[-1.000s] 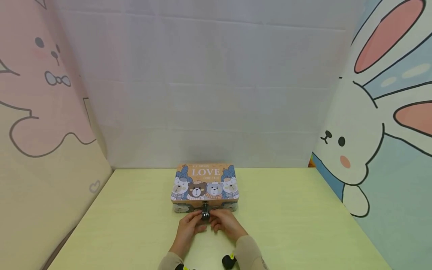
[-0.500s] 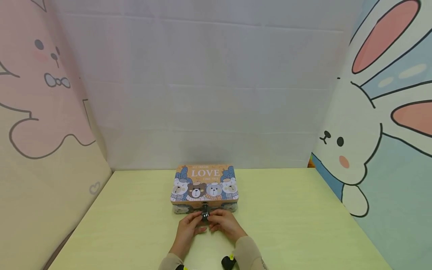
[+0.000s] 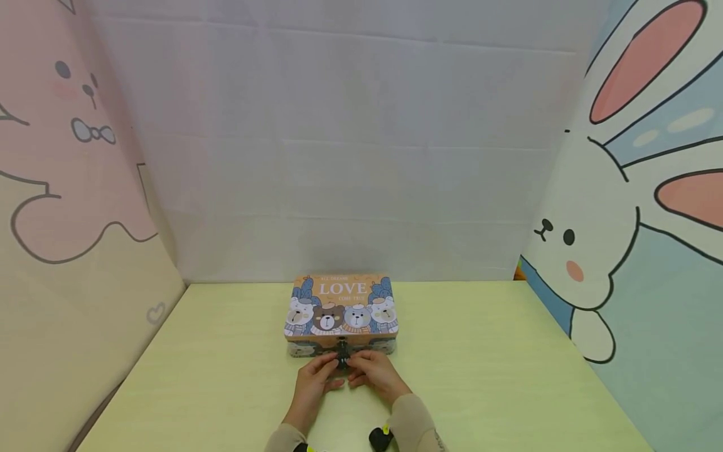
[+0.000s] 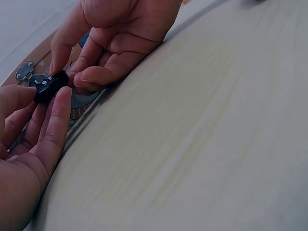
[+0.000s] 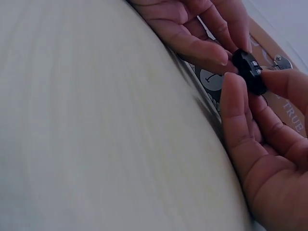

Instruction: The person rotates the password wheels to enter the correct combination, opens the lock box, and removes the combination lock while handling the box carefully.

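Observation:
A black combination padlock hangs at the front clasp of a shut tin box printed with bears and the word LOVE. Small number wheels show on the padlock in the left wrist view; the digits are too small to read. My left hand pinches it from the left with thumb and fingers. From the other side my right hand grips it too, fingertips against its edge. Beyond the padlock in the right wrist view is the box's silver metal clasp. Fingers partly cover the padlock.
The box stands towards the back of a pale yellow table. A white cloth hangs behind it. Cartoon-printed panels, one with a rabbit, flank the table. A black wrist device sits by the right sleeve.
Both hands stay at the padlock with only slight finger movement. The padlock looks darker and less shiny from the head than a second ago. The head view has shifted a little.

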Motion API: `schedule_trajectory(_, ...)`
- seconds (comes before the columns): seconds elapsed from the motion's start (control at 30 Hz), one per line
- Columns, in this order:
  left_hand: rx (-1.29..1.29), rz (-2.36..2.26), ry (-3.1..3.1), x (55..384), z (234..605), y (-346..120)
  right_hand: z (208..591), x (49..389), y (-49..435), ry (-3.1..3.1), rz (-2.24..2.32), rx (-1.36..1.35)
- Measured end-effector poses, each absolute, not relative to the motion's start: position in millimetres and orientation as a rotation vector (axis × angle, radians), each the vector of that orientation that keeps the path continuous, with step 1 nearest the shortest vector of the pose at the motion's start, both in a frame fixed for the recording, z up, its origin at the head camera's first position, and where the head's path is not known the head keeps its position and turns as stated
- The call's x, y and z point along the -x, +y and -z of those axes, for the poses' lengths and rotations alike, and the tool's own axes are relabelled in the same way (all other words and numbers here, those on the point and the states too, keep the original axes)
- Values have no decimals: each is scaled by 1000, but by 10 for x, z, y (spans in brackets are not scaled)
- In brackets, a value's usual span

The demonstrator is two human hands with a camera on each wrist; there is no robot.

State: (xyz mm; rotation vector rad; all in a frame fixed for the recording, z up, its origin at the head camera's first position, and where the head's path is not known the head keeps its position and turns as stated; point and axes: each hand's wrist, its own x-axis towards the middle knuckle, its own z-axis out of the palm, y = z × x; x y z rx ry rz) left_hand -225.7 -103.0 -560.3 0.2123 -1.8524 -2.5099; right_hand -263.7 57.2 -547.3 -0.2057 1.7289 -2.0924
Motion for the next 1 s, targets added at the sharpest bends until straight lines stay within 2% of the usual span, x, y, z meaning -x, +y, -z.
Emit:
schedule_trajectory(0.57,-200,2514,-1869,2257,5602,-1027,5474,2654,590,1692,2115,152)
schedule_trajectory(1.0,-198,2485,-1865,2269,5621,-1025,5476,2635,604,1691,2112,209)
